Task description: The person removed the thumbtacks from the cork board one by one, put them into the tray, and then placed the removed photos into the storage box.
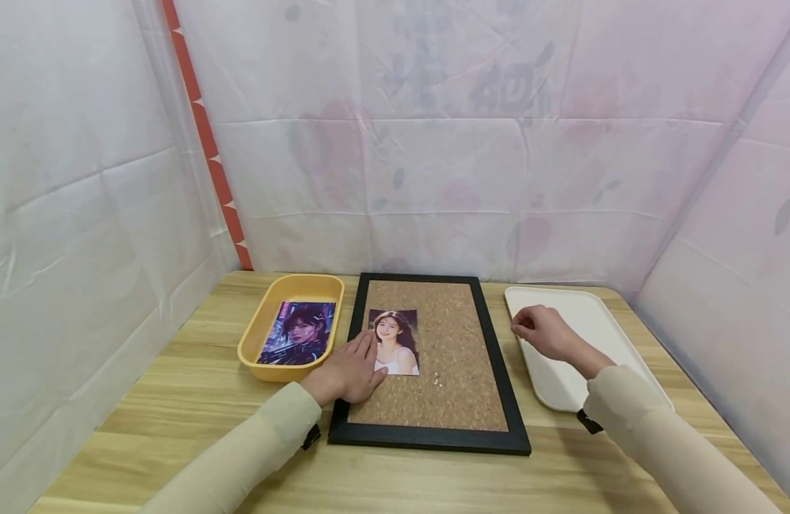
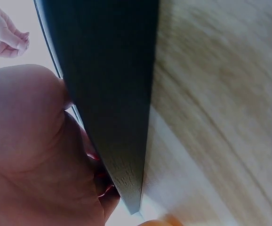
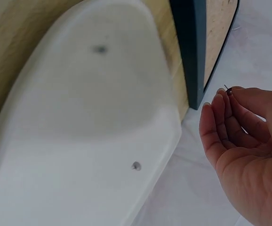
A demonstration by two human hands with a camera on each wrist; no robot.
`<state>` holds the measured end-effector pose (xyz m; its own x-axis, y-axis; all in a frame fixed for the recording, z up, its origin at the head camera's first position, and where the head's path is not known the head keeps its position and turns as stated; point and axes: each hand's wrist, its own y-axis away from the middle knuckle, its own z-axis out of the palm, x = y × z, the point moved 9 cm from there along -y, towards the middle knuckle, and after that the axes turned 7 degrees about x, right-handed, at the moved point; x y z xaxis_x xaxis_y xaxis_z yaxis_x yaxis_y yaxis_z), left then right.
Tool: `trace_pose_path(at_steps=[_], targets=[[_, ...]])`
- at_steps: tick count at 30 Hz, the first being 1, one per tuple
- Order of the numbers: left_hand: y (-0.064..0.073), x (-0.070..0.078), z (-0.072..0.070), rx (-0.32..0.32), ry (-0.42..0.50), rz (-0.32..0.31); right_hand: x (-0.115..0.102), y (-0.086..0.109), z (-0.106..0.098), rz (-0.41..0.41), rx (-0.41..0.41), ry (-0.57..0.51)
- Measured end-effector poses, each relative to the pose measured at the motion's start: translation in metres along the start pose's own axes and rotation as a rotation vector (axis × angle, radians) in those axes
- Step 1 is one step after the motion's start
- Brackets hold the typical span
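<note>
In the head view, my left hand [image 1: 350, 371] lies with fingers extended over the left edge of a portrait photo [image 1: 402, 343]. The photo is on a black-framed cork board [image 1: 459, 328], left of its middle. My right hand [image 1: 549, 334] hovers at the left side of a white tray [image 1: 584, 321]. Between its thumb and fingertips it pinches a small thumbtack [image 3: 228, 91], whose point sticks out in the right wrist view. The left wrist view shows my left palm [image 2: 28, 141] beside the dark frame edge [image 2: 103, 70]; the photo is hidden there.
A yellow bin [image 1: 247, 343] on the left holds an illustrated card [image 1: 298, 335]. Small tack-like pieces lie in the tray, one a silvery piece [image 3: 136, 165]. Tiny white specks [image 1: 437, 380] mark the cork. The wooden table [image 1: 176, 400] stands between cloth walls.
</note>
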<state>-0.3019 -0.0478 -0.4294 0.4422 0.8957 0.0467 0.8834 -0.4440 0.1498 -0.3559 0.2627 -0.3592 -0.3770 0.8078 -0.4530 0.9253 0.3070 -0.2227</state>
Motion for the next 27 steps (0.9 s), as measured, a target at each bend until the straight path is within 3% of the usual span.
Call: trace_pose_path(at_steps=[13,27], targets=[[-0.003,-0.002,0.007,-0.008,-0.01,0.001,0.027,0.023,0.012,0.033,-0.053,0.034],[-0.002,-0.002,0.005,0.008,-0.014,0.008,0.041,0.031,0.003,-0.01,-0.006,0.09]])
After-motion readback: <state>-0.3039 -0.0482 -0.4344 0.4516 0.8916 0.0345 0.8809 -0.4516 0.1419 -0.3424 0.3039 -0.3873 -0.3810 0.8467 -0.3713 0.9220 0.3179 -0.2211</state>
